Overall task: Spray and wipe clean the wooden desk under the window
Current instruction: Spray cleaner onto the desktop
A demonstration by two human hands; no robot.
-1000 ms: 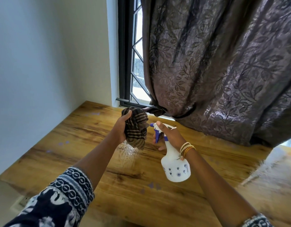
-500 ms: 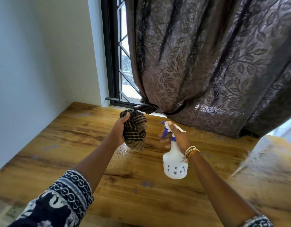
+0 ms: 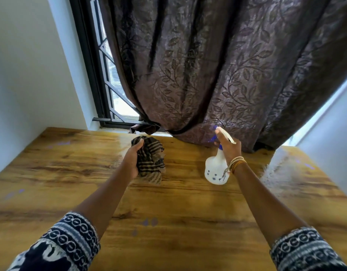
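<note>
- A person stands at the wooden desk (image 3: 188,208) under the window (image 3: 110,79), the left hand (image 3: 132,159) clenched around a bunched brown striped cloth (image 3: 151,163), which is at or just above the far middle of the desktop.
- The right hand (image 3: 228,147) grips the neck of a white spray bottle (image 3: 214,171) with a blue trigger, held above the wood to the right of the cloth; the nozzle points far, toward the curtain (image 3: 217,71).
- The work appears to be between spraying and wiping: the next move likely calls for misting a dry patch, then pressing the cloth flat and sweeping along the grain.
- Small purplish marks (image 3: 149,222) dot the near centre and left edge; whether they are stains or light is unclear.
- The trigger finger is largely hidden behind the hand, a pale blurred shape (image 3: 276,173) at far right cannot be identified, and the curtain covers most of the window.
</note>
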